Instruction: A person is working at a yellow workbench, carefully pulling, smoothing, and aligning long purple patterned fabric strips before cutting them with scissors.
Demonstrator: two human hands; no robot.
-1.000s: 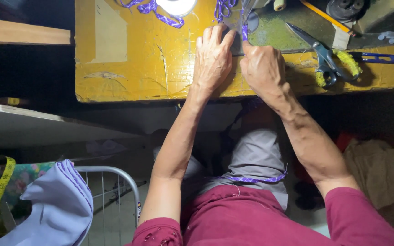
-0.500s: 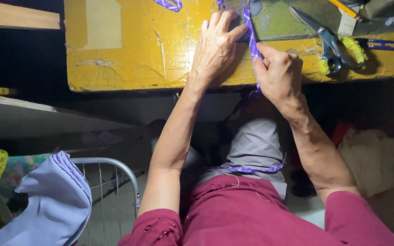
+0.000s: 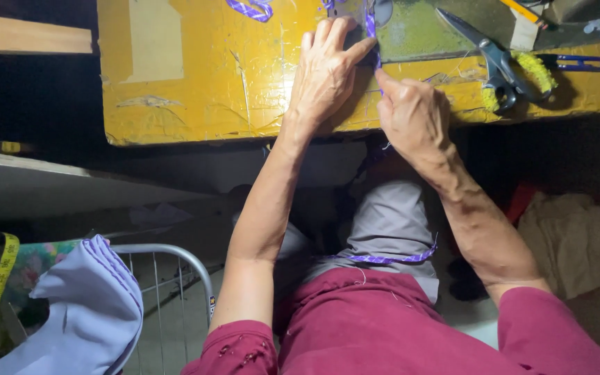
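— What did you see, biggest first?

— I saw the yellow table (image 3: 210, 83) across the far side, grey cloth (image 3: 390, 222) draped over my lap below it, and scissors (image 3: 498, 59) at far right.

— And the hands?

— My left hand (image 3: 324, 73) lay flat, fingers spread, pressing the purple trim (image 3: 371, 28) to the table. My right hand (image 3: 414, 114), just beside it, pinched that trim at the near edge.

Worn yellow tabletop (image 3: 196, 76) with scratched paint, deep shadow beneath; grey shelf edge (image 3: 57, 184) at left, white wire rack (image 3: 168, 278) lower left; dim light.
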